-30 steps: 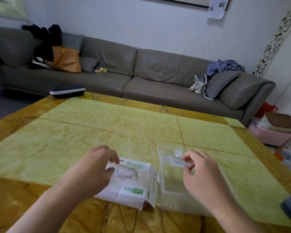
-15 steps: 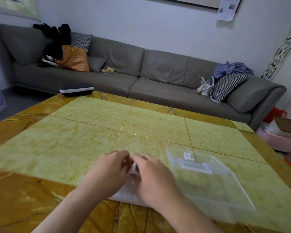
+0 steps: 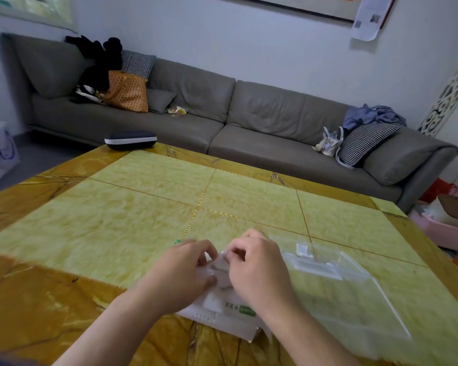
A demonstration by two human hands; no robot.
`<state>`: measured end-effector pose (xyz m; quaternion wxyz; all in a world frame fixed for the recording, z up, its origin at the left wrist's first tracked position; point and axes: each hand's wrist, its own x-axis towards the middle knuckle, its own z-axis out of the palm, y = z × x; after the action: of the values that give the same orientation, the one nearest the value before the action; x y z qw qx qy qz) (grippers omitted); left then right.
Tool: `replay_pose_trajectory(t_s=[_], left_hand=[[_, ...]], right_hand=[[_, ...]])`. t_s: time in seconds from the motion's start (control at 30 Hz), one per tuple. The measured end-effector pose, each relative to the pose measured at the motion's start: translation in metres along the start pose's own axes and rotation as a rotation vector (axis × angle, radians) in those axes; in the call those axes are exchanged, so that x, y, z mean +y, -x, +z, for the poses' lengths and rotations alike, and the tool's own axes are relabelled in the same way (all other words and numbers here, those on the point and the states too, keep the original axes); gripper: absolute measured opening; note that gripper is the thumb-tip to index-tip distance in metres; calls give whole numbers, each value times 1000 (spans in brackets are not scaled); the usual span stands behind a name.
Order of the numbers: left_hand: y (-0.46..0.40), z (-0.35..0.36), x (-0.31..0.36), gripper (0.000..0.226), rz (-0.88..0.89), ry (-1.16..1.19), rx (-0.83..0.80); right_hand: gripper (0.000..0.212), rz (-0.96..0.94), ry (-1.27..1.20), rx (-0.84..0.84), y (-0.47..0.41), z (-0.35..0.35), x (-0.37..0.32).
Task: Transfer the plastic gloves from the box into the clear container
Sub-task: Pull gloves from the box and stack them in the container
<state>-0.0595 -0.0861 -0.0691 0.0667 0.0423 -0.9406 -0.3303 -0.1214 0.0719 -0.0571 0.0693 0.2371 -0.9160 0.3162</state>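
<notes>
We see the left hand [image 3: 181, 270] and right hand [image 3: 254, 265] pinching the plastic gloves [image 3: 218, 265] between curled fingertips, above the white glove box [image 3: 222, 311]; the clear container [image 3: 354, 294] lies just right.

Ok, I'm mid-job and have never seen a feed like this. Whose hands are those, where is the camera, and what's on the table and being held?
There is no machine here: a person works with two bare hands. The single picture comes from a wide-angle camera worn on the person's head, looking forward and down, so the arms enter from the bottom edge.

On the yellow table lies a white box with green print, and just to its right a clear container, lying flat. Both hands meet over the top of the box: the left hand and the right hand pinch thin clear plastic between them, most likely gloves coming out. I see none in the container, though clear plastic would be hard to spot there. A dark case sits at the table's far edge, with a grey sofa behind.
</notes>
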Motion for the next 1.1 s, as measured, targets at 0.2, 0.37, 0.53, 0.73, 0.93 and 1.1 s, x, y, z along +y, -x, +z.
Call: replay_pose_trajectory(t_s=[0.2,0.37,0.53,0.73,0.93,1.1], left_hand=[[-1,6,0,23,-5,-6,117],[0,17,1,20,15,-62,133],[0,22,0,17,6,-2,141],[0,31,-5,18,42,40,176],[-3,30,-8,22,57,30,194],[-7,32,-5,25,38,-42,176]], right_hand=[[27,-31,-91,-50,-1,-7,-1],[15,20,185,-187,0,-7,-4],[13,49,25,-157,2,0,-18],[29,-27,-155,-140,1,-8,-25],[32,-23,-362,-33,-2,-36,-13],[33,-68,-490,-37,2,-49,-13]])
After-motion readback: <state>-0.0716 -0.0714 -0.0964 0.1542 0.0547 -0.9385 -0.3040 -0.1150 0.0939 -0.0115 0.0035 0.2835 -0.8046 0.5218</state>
